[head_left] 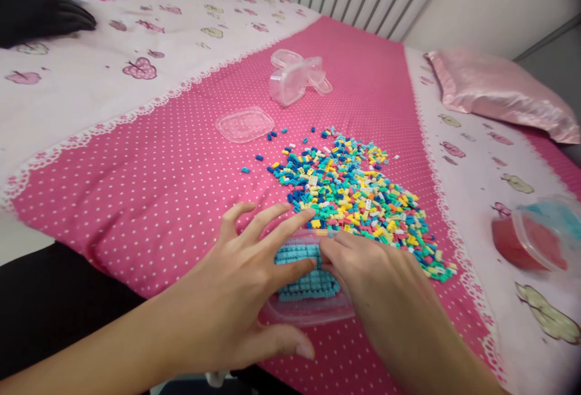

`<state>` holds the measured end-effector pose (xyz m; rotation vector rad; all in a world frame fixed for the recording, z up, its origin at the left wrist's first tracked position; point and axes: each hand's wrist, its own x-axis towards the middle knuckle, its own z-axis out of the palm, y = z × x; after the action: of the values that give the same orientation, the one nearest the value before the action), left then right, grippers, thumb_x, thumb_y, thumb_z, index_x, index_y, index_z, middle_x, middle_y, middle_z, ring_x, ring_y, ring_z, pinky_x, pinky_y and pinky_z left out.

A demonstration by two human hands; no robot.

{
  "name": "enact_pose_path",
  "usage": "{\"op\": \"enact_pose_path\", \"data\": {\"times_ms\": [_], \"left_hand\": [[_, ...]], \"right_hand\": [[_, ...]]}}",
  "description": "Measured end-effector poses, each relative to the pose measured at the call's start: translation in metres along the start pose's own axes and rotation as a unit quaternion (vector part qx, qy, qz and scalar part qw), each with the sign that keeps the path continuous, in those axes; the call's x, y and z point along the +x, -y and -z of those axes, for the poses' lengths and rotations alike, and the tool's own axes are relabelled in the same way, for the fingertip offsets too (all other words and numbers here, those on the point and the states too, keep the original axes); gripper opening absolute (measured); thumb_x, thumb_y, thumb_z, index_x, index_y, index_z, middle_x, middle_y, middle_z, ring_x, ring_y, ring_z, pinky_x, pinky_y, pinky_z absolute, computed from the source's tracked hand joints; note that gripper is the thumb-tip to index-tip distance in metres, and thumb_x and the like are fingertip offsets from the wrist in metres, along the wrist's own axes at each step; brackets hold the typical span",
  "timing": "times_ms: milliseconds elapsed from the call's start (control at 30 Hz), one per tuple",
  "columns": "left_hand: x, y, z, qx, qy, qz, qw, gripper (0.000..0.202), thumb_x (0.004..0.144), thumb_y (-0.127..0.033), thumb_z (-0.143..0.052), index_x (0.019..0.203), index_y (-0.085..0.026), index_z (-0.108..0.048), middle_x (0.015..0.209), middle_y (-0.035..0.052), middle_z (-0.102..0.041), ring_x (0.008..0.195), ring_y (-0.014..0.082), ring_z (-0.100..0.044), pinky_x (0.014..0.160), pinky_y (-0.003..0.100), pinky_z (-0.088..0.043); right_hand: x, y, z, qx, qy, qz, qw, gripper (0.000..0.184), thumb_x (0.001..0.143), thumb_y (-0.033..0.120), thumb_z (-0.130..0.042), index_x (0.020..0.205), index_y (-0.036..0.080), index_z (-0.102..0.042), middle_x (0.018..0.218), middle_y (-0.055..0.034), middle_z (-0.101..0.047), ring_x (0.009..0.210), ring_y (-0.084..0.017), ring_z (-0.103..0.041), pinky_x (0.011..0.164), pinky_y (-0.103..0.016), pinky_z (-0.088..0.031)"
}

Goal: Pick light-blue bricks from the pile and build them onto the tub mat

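A clear plastic container [313,315] sits on the bed close to me, with light-blue bricks [305,289] lined up in tight rows inside. My left hand [240,277] reaches over its left side, fingers spread and the index finger resting at the rows. At the container's right side my right hand [374,274] has its fingers pinched together over the bricks; whatever is between the fingertips is hidden. Just beyond both hands lies a loose heap of tiny multicoloured building bricks [354,192].
Behind the heap lie a clear lid [245,124] and several clear tubs [297,77]. Tubs with red bricks [526,241] and blue bricks [556,213] stand at the right. A pink pillow [503,92] is farther back. A black-gloved hand [49,11] rests at the upper left.
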<state>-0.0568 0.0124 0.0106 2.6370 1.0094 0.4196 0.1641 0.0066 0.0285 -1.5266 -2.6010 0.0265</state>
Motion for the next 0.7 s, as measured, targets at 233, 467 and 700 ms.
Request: {"op": "enact_pose_path", "data": {"times_ms": [233,467,700], "left_hand": [[-0.0011,-0.0001,0.0018,0.015,-0.038,0.013,0.999,0.064,0.085,-0.083,-0.061,0.124,-0.033,-0.071,0.168,0.0056,-0.041,0.150,0.0411,-0.037,0.121,0.065,-0.017],[-0.0042,0.0027,-0.0006,0.030,-0.068,0.000,0.997,0.062,0.090,-0.082,-0.054,0.116,-0.030,-0.075,0.164,0.0074,-0.045,0.149,0.0407,-0.038,0.120,0.063,-0.011],[-0.0025,0.0040,0.0025,0.024,-0.085,-0.007,0.996,0.057,0.093,-0.078,-0.056,0.118,-0.030,-0.073,0.164,0.0072,-0.044,0.149,0.0375,-0.036,0.119,0.058,-0.010]], "right_hand": [[0.0001,-0.0027,0.0011,0.007,0.003,-0.001,1.000,0.022,0.086,0.002,-0.059,0.090,0.023,-0.067,0.079,-0.0018,-0.074,0.065,-0.028,-0.072,0.056,-0.036,-0.027],[0.0022,-0.0017,0.0006,0.009,-0.014,-0.003,1.000,0.023,0.084,0.002,-0.061,0.080,0.024,-0.060,0.070,0.0018,-0.070,0.057,-0.025,-0.069,0.053,-0.035,-0.023],[0.0005,-0.0047,-0.0009,0.014,-0.024,0.003,1.000,0.022,0.085,0.003,-0.058,0.083,0.024,-0.061,0.073,0.0003,-0.070,0.061,-0.026,-0.071,0.054,-0.035,-0.024]]}}
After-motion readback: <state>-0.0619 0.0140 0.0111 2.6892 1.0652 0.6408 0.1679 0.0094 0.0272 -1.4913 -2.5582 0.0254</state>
